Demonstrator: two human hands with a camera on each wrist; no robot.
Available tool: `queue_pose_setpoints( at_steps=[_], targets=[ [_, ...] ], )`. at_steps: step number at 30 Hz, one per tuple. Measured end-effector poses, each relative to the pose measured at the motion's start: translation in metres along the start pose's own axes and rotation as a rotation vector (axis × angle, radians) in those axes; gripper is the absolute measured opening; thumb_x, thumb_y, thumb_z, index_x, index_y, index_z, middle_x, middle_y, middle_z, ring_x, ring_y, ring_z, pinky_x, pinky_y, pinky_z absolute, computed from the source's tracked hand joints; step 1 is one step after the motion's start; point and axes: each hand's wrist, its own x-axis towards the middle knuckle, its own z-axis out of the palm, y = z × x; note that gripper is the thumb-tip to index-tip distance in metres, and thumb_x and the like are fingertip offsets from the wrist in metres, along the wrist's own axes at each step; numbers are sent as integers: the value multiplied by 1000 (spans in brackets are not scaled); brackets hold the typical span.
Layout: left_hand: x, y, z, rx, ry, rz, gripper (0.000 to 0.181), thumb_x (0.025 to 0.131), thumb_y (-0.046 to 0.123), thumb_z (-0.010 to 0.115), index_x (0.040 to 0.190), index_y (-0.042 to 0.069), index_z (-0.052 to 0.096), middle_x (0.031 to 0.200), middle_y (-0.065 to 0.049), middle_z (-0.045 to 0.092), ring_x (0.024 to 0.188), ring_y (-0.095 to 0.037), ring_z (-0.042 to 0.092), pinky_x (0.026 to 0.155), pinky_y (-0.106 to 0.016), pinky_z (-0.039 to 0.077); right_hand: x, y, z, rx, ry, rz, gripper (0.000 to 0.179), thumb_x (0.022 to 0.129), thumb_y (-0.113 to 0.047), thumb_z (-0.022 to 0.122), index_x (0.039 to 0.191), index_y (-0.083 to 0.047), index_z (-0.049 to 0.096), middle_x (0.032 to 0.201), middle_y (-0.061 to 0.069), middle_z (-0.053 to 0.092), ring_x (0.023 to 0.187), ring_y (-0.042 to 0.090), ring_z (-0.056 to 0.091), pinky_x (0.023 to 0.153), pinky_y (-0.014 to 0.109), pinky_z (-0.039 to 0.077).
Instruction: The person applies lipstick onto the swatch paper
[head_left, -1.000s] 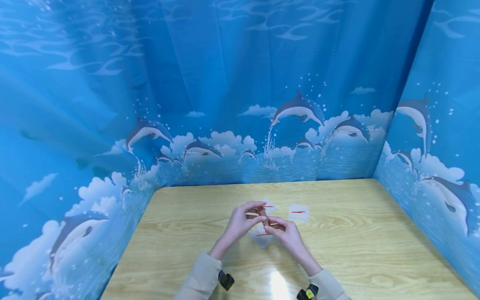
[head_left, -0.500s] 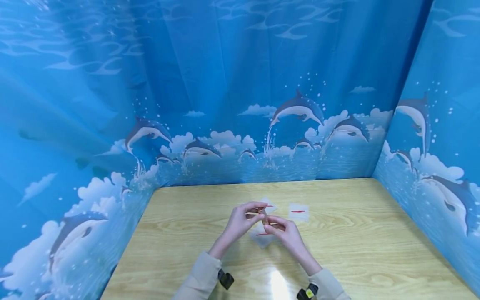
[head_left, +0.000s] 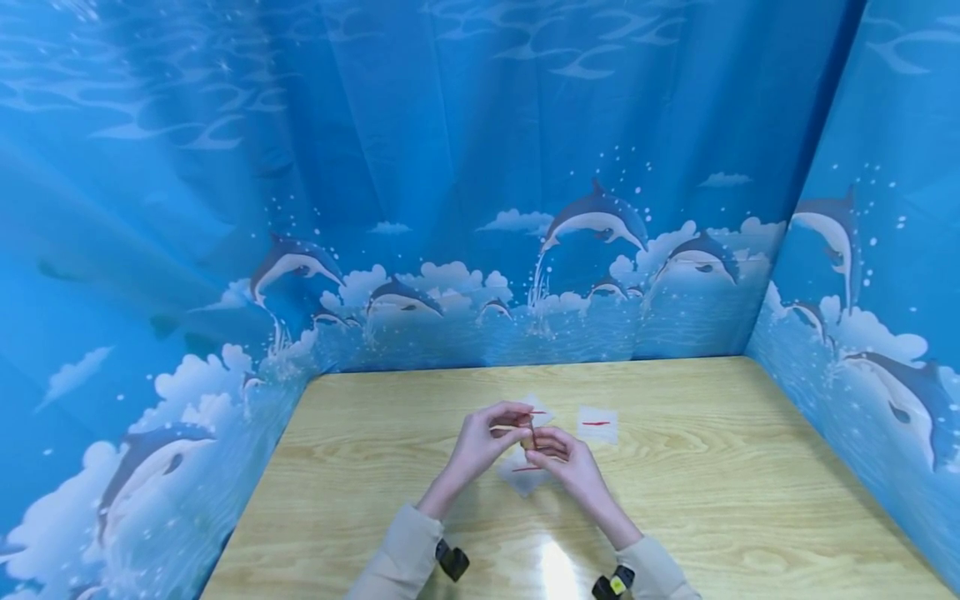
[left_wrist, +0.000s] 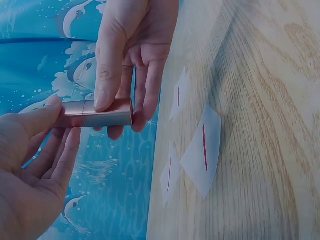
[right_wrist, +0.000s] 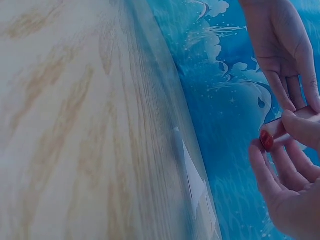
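Observation:
A shiny copper-coloured lipstick tube (left_wrist: 116,118) is held between both hands above the table. My left hand (head_left: 474,442) pinches one end with thumb and fingers. My right hand (head_left: 579,473) pinches the other, its thumb lying along the tube in the left wrist view. A thin seam runs round the tube's middle there. The right wrist view shows the tube's round end (right_wrist: 267,140), reddish and glossy. Below and behind the hands lie white paper squares: a near one (head_left: 524,481), a far one partly hidden by the left hand, and one to the right (head_left: 588,415). Each bears a red stroke.
The light wood-grain table (head_left: 720,475) carries a bright reflection near its front. Blue curtains printed with dolphins (head_left: 450,208) stand behind it and at both sides. Black wrist cameras (head_left: 452,560) sit at the cuffs of the pale sleeves.
The lipstick tube has turned a little between the fingers, and the right fingertips have shifted slightly along it. Both arms and the paper squares stay in place.

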Motion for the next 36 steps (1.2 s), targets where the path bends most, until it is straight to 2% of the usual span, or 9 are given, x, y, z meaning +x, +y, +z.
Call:
queue_pose_setpoints(
  at_steps=[5, 10, 14, 19, 26, 32, 36],
  targets=[
    [-3, -6, -3, -59, 36, -33, 29, 89, 6, 76, 118, 5, 72, 110, -13, 75, 105, -28, 71, 87, -28, 60, 4, 1, 4, 20, -23, -29, 33, 87, -1, 77, 117, 9, 66, 109, 22, 72, 98, 12, 70, 91, 23, 57],
    [-7, -11, -9, -114, 84, -91, 29, 89, 6, 77, 118, 4, 72, 113, -14, 73, 107, -26, 69, 89, -27, 59, 10, -1, 12, 42, -56, -45, 34, 87, 0, 77, 118, 10, 65, 111, 26, 70, 99, 16, 69, 88, 24, 59],
    [-11, -16, -15, -143, 127, -107, 31, 89, 7, 78, 119, 0, 71, 115, -16, 72, 108, -29, 68, 90, -27, 59, 16, -2, 20, 29, -80, -63, 35, 87, -1, 78, 119, 9, 66, 111, 25, 70, 100, 19, 70, 87, 25, 60],
    [-16, -24, -24, -144, 169, -127, 32, 89, 10, 78, 119, 1, 71, 116, -16, 72, 109, -30, 68, 90, -28, 59, 25, -2, 33, 1, -93, -81, 34, 86, 1, 78, 117, 9, 66, 108, 25, 71, 100, 25, 71, 88, 28, 60],
    [-21, -34, -39, -98, 208, -156, 32, 90, 14, 78, 120, 4, 71, 117, -14, 72, 111, -28, 67, 90, -29, 59, 40, 1, 50, 7, -125, -104, 34, 84, 7, 78, 115, 12, 66, 108, 28, 71, 99, 37, 71, 87, 30, 61],
    [-26, -40, -53, -70, 245, -164, 31, 91, 11, 77, 119, 1, 71, 117, -17, 72, 111, -31, 67, 88, -28, 60, 53, 5, 69, 0, -157, -124, 33, 82, 9, 77, 113, 13, 66, 105, 28, 72, 97, 37, 72, 84, 29, 62],
    [-29, -46, -61, -100, 258, -174, 31, 89, 5, 77, 119, -2, 70, 117, -22, 71, 112, -36, 67, 88, -26, 59, 60, 10, 82, -8, -191, -124, 31, 82, 10, 77, 111, 12, 66, 103, 27, 72, 96, 35, 72, 83, 28, 62]
  ],
)
